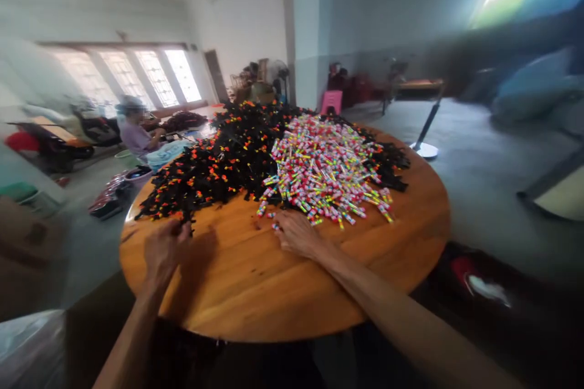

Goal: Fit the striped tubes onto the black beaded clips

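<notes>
A wide heap of small black pieces with orange and yellow tips (pixel 228 157) lies on a round wooden table (pixel 283 291). Against its right side rests a pile of small tubes in pink, white and yellow-green (pixel 323 164). My left hand (pixel 166 249) is closed at the near left edge of the black heap; black bits show by its fingertips, but what it pinches is unclear. At the near edge of the tube pile, my right hand (pixel 296 234) has its fingers closed on a small coloured tube (pixel 275 226), whose end shows at the fingertips.
Another person (pixel 137 127) sits at the far left beside a blue cloth (pixel 168 154). A pink stool (pixel 331 101) stands behind the table, with a fan (pixel 279 75) farther back. To the right is a post on a round base (pixel 425 148). Cardboard (pixel 27 243) stands at left.
</notes>
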Available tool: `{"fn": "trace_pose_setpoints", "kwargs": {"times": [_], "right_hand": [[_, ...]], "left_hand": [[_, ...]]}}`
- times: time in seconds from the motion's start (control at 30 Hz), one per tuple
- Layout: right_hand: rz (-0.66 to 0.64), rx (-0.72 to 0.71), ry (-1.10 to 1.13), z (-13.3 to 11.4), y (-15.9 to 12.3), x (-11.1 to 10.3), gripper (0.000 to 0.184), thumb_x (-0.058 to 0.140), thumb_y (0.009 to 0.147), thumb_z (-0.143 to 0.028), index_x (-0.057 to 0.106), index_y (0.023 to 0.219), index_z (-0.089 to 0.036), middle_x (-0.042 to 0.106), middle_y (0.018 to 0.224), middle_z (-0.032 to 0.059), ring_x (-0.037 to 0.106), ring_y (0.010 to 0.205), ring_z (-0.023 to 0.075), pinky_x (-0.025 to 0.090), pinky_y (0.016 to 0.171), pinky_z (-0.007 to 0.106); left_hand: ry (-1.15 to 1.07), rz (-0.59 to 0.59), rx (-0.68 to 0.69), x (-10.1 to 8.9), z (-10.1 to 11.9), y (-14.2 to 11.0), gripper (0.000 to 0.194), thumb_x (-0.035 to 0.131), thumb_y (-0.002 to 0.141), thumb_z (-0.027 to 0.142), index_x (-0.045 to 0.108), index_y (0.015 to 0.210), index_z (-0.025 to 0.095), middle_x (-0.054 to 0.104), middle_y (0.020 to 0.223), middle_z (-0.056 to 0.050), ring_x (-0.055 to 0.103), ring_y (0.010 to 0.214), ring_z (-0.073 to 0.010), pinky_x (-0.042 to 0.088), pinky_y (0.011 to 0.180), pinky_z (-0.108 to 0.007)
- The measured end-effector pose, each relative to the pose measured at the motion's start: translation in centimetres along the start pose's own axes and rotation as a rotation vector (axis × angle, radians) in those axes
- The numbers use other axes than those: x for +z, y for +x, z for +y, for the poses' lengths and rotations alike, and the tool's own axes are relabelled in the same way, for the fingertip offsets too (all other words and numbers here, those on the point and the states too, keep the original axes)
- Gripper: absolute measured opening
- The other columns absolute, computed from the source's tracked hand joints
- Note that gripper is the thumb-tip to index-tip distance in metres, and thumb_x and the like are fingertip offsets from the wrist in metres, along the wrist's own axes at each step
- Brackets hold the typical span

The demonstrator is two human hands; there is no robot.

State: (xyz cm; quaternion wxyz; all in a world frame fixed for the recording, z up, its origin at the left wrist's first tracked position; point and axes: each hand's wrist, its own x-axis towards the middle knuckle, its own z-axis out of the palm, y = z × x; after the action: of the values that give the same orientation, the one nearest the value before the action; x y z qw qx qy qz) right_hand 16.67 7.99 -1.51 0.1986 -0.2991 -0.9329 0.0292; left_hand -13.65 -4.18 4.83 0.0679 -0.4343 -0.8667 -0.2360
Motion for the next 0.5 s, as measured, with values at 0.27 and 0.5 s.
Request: {"fn": "trace_pose_setpoints", "kwargs": {"times": [0.27, 0.5], "right_hand": [[-0.11, 0.011, 0.028, -0.2, -0.1, -0.1, 0.02, 0.056, 0.093, -0.02, 0.071, 0.105, -0.015, 0.07, 0.115, 0.0134, 0.062, 0.102, 0.0254, 0.044, 0.089, 0.034], [-0.071, -0.034, 0.056, 0.0, -0.3, -0.5, 0.014, 0.058, 0.091, -0.019, 0.071, 0.091, -0.014, 0.07, 0.101, 0.0139, 0.062, 0.097, 0.0266, 0.045, 0.086, 0.036]], "left_hand": [[0.272, -0.088, 0.655, 1.3, 3.2, -7.9, 0.03, 0.052, 0.098, 0.045, 0.07, 0.099, 0.02, 0.067, 0.095, -0.01, 0.061, 0.095, -0.0278, 0.046, 0.077, -0.036], [0.102, -0.078, 0.737, 3.4, 4.5, -6.6, 0.047, 0.054, 0.099, 0.049, 0.059, 0.132, 0.017, 0.063, 0.121, -0.014, 0.057, 0.11, -0.0308, 0.049, 0.096, -0.046]]}}
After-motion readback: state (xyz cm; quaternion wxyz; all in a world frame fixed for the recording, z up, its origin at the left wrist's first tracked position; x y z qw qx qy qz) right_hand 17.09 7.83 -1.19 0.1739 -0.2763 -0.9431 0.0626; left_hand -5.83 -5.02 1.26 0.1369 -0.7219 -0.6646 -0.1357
